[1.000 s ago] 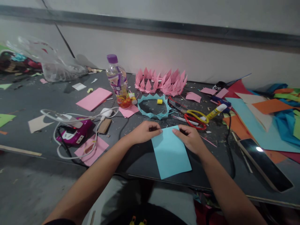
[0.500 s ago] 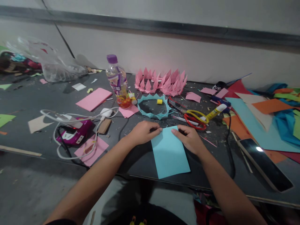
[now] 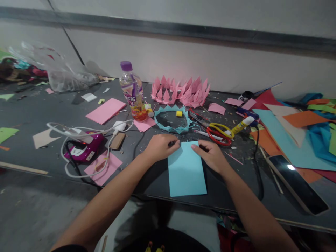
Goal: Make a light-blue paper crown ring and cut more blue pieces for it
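A light blue paper rectangle [image 3: 187,171] lies near the front edge of the dark table. My left hand [image 3: 163,147] pinches its far left corner between thumb and fingers. At the far right corner, my right hand [image 3: 209,153] grips the paper the same way. Just beyond the hands stands a light blue zigzag paper ring [image 3: 158,121], with a small yellow cap [image 3: 179,113] inside it. Pink pointed paper rings [image 3: 194,96] stand behind that, near the wall.
Scissors [image 3: 219,134] and a glue stick [image 3: 243,125] lie right of the blue ring. A phone [image 3: 296,183] rests at the right, by coloured sheets [image 3: 283,136]. At the left are a bottle [image 3: 134,96], a purple device [image 3: 86,148] with cables, and pink paper [image 3: 106,110].
The light blue paper has turned slightly, its near edge swinging left and now lying almost level. Both hands keep hold of the far corners and have barely moved.
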The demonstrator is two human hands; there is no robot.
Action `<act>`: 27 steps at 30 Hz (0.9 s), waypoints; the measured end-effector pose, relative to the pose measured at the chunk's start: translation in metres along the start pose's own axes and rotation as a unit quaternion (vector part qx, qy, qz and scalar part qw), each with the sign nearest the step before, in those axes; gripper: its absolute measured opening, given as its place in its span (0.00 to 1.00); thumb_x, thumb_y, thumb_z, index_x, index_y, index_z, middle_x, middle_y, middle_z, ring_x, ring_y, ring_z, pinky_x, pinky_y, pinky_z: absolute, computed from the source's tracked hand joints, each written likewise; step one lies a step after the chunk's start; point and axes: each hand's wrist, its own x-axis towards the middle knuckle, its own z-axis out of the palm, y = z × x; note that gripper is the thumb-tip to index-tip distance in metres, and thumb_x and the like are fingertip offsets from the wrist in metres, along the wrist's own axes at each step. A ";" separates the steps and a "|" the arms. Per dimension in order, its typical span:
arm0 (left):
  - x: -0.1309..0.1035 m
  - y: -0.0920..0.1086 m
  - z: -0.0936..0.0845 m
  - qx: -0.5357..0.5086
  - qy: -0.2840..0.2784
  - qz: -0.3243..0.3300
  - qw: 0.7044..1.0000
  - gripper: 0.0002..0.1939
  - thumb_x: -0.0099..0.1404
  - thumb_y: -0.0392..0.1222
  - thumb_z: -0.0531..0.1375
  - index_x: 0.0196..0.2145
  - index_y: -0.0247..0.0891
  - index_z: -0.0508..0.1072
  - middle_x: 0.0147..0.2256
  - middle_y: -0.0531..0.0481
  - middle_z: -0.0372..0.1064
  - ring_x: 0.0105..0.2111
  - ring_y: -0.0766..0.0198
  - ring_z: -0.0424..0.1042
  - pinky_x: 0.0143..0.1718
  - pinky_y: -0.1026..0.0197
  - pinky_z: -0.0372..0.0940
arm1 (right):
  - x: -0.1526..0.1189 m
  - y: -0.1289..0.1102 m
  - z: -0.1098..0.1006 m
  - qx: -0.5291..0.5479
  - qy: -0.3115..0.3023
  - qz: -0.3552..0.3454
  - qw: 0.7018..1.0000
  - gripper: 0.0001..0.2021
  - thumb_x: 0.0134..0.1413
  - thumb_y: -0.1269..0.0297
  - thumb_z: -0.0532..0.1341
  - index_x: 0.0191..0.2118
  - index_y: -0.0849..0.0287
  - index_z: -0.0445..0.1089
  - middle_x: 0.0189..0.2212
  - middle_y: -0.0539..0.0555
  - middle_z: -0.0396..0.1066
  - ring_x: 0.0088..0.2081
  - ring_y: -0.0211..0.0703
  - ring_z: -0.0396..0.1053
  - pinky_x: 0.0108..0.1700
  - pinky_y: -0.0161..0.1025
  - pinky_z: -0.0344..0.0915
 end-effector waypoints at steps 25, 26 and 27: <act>0.004 0.002 0.004 -0.328 -0.035 -0.082 0.940 0.11 0.57 0.45 0.59 0.27 0.33 0.73 0.22 0.54 0.65 0.23 0.71 0.60 0.25 0.67 0.55 | 0.001 0.003 -0.002 0.007 0.023 0.017 1.000 0.16 0.46 0.51 0.59 0.25 0.61 0.67 0.19 0.47 0.56 0.23 0.34 0.53 0.24 0.34 0.50; 0.004 0.001 0.004 -0.334 -0.033 -0.083 0.938 0.11 0.58 0.45 0.59 0.27 0.33 0.73 0.22 0.54 0.65 0.23 0.71 0.60 0.25 0.67 0.55 | 0.001 0.003 -0.002 0.006 0.023 0.015 1.000 0.16 0.46 0.51 0.59 0.25 0.61 0.67 0.19 0.47 0.56 0.23 0.34 0.52 0.24 0.34 0.50; 0.004 0.001 0.004 -0.337 -0.032 -0.085 0.937 0.11 0.58 0.45 0.58 0.27 0.33 0.72 0.22 0.54 0.64 0.22 0.71 0.59 0.25 0.67 0.54 | 0.001 0.003 -0.003 0.007 0.024 0.014 1.000 0.16 0.46 0.51 0.59 0.25 0.61 0.66 0.19 0.47 0.56 0.23 0.34 0.52 0.24 0.34 0.50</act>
